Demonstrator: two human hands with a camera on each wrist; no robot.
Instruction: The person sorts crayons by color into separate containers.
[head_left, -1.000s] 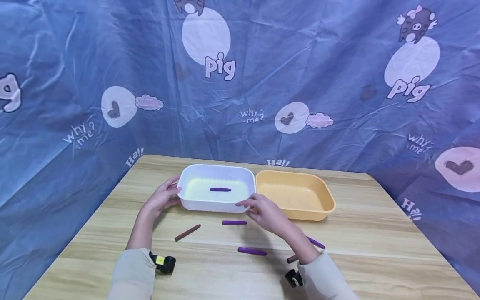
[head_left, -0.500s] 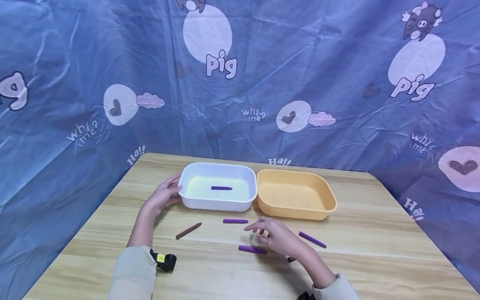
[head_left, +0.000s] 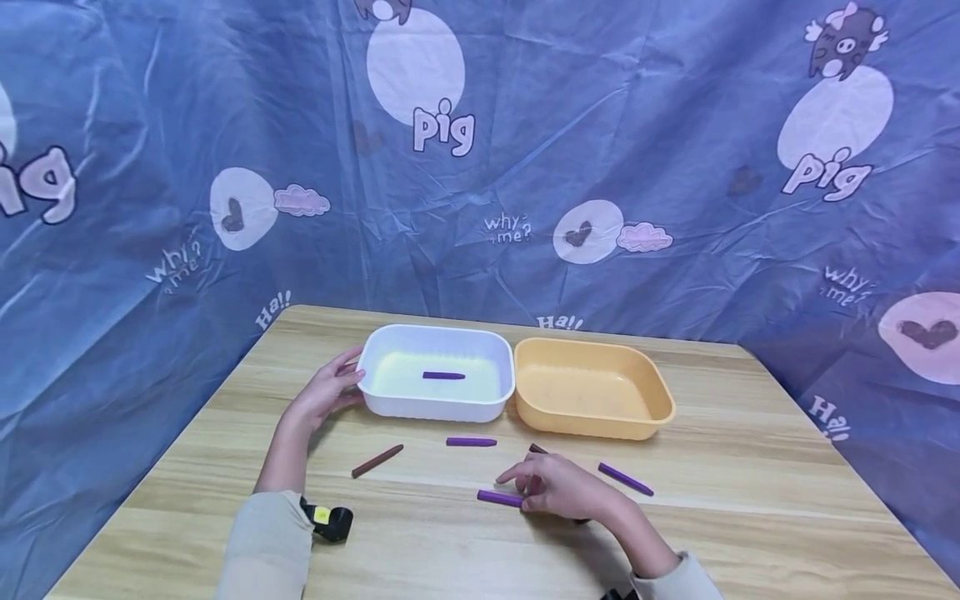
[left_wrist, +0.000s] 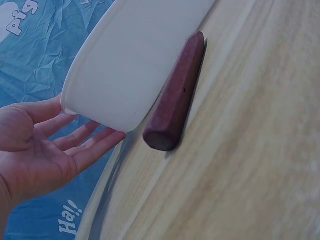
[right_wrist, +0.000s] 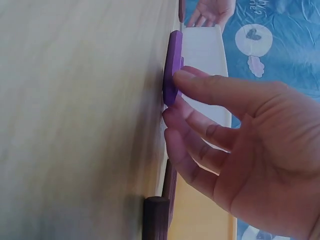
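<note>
My left hand (head_left: pixel 326 393) rests against the left end of a white plastic bin (head_left: pixel 438 408), fingers extended along its wall and rim. Inside the bin lies a purple crayon (head_left: pixel 444 376). My right hand (head_left: pixel 562 487) is low over the table, its thumb at the right end of a second purple crayon (head_left: pixel 498 498). In the right wrist view the thumb overlaps that crayon (right_wrist: pixel 171 62), with the other fingers loosely bent and apart from the thumb. Another purple crayon (head_left: pixel 471 442) lies in front of the bin, and a brown one (head_left: pixel 377 461) to its left.
A yellow-orange bin (head_left: pixel 592 427) stands against the white one's right side. Right of my right hand lies a purple crayon (head_left: pixel 626 479). Dark brown crayons, one behind the hand (head_left: pixel 537 448) and one under it, are partly hidden. A blue printed curtain (head_left: pixel 450 250) hangs behind the table.
My right hand has left the white bin's front right corner and come down toward me to the purple crayon. My left hand stays at the bin's left end.
</note>
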